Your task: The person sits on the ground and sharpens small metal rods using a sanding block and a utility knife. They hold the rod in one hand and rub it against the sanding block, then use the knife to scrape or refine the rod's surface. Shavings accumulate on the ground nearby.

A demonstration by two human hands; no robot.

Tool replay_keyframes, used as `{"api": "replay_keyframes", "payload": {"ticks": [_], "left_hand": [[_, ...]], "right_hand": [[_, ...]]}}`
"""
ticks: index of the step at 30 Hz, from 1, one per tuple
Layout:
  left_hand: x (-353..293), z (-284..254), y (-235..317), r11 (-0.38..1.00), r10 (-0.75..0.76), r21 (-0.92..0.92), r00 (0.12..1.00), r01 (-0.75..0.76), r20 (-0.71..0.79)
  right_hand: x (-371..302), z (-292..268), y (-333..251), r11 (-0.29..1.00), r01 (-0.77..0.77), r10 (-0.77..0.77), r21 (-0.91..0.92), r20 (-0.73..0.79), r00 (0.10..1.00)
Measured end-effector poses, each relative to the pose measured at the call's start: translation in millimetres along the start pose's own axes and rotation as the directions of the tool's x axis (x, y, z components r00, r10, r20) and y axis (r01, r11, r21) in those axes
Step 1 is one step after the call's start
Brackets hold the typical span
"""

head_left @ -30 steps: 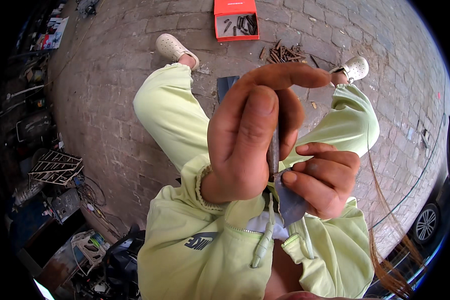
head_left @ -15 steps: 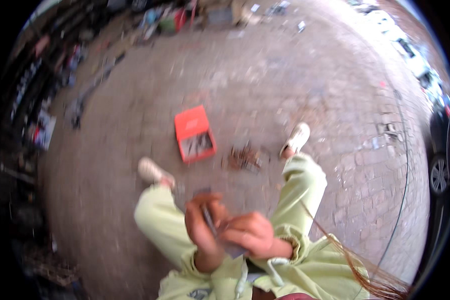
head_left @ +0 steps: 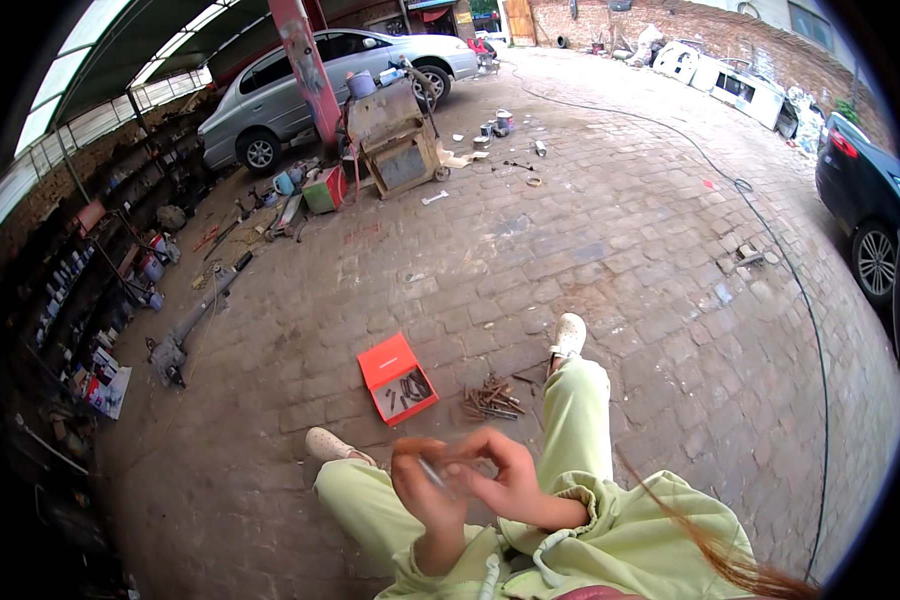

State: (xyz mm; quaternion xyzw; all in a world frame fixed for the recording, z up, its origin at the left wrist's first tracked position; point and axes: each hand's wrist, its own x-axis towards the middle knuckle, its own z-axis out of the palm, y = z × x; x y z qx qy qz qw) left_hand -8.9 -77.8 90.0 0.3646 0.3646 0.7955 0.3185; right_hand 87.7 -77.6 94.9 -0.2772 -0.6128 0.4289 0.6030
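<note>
In front of my lap, my left hand (head_left: 427, 490) is closed around a slim grey metal rod (head_left: 434, 473). My right hand (head_left: 507, 480) meets it from the right, with bent fingers and thumb pressed at the rod's lower end. Blur hides whether anything else sits between those fingers. Beyond my hands, an orange-red box (head_left: 377, 364) lies on the paving with its lid folded back. Several dark metal pieces (head_left: 407, 391) are inside. Just right of the box is a loose pile of rusty, rod-like metal pieces (head_left: 493, 398).
Brick paving surrounds my spread legs. A silver car (head_left: 300, 90), a red post (head_left: 305, 70) and a worn metal cabinet (head_left: 395, 140) stand at the far left. A long metal part (head_left: 195, 320) lies left. A dark cable (head_left: 770, 215) runs along the right, near a dark car (head_left: 860, 200).
My view has tilted up, bringing the cars and the yard's far side into sight. Both hands stay together at the rod, and a greyish piece seen beneath them earlier no longer shows clearly.
</note>
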Motion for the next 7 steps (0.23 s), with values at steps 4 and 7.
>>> {"api": "replay_keyframes", "payload": {"ticks": [4,7], "left_hand": [[-18,-3,15,0.99,0.06,0.113,0.973,-0.087,0.222],[-14,5,55,0.973,-0.128,-0.162,0.967,0.166,0.219]], "right_hand": [[-16,-13,-35,0.999,-0.036,0.035,0.002,0.095,0.995],[7,-57,-75,0.976,0.133,-0.073,-0.17,0.322,0.944]]}}
